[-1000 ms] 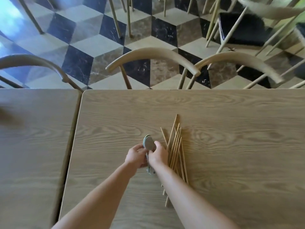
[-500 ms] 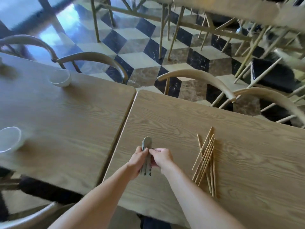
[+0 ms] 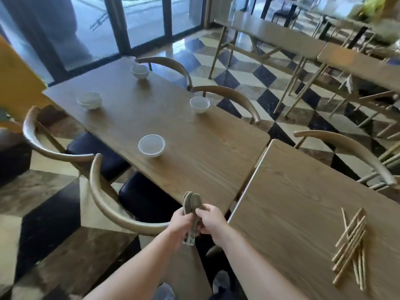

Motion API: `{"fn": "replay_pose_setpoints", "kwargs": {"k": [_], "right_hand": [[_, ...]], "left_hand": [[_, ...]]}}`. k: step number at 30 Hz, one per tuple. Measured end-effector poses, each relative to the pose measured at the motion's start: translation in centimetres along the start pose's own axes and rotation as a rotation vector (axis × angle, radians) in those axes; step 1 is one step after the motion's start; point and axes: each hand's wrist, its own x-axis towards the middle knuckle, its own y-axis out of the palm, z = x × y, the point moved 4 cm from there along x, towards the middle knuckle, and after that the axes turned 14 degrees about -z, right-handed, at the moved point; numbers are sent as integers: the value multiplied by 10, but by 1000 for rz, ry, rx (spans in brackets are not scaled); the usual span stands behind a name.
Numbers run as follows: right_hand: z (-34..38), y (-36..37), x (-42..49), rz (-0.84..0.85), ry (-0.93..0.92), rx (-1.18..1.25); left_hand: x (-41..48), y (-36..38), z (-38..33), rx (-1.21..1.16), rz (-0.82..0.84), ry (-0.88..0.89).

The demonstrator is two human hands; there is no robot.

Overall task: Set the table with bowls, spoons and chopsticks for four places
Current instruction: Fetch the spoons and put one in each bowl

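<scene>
Spoons [image 3: 192, 204] bunched up, low center of frame
Left hand [image 3: 180, 221] & right hand [image 3: 211, 219] both curl fingers round the stack, held in the air off the table [image 3: 194, 161] corner. Chopsticks [image 3: 350, 245] piled lower right; bowl [image 3: 151, 146] + 3 more upper left.

A glossy floor [image 3: 268, 105] of black, cream and brown marble diamonds catches the daylight. At lower left, two wooden chairs with curved backrests and dark seat cushions stand side by side: a near chair [image 3: 108, 204] and a second chair [image 3: 32, 135] beyond it. Opposite them are two more curved chair backs, a middle one [image 3: 233, 94] and a far one [image 3: 171, 62]. A fifth chair [image 3: 350, 146] stands at right. Glass doors [image 3: 145, 20] in dark frames fill the top left, next to a yellow wall [image 3: 15, 68]. A blurred row of other wooden tables [image 3: 270, 35] on slim legs crosses the top right.
</scene>
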Motion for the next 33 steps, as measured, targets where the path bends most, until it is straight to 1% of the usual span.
{"fn": "replay_pose_setpoints", "kwargs": {"k": [2,4,5,7,10,12,16,20,24,27,31,33], "right_hand": [[4,28,-15,109,-25,-54],[8,53,-28,253,-56,-71],[11,64,-33,316,-80,-87],[18,82,-41,384,-117,-128],[29,104,-44,428,-105,-169],[35,114,-42,435,-128,-210],[51,127,-29,441,-160,-193],[65,140,-11,487,-123,-184],[88,147,22,441,-90,-153],[107,148,58,304,-74,-109],[128,152,107,188,75,210],[139,151,132,139,94,270]], "left_hand": [[0,-36,-1,-90,-69,-32],[0,-68,-4,-193,-140,-65],[-1,-81,-6,-245,-156,-86],[2,-102,-10,-345,-166,-132],[15,-125,-20,-519,-191,-178],[21,-133,-30,-570,-205,-179],[40,-148,-50,-554,-223,-120],[65,-153,-72,-482,-208,-95],[104,-152,-95,-423,-165,-99],[135,-152,-115,-359,-107,-126],[176,-147,-144,-365,-12,-183],[192,-146,-156,-353,11,-211]]}}
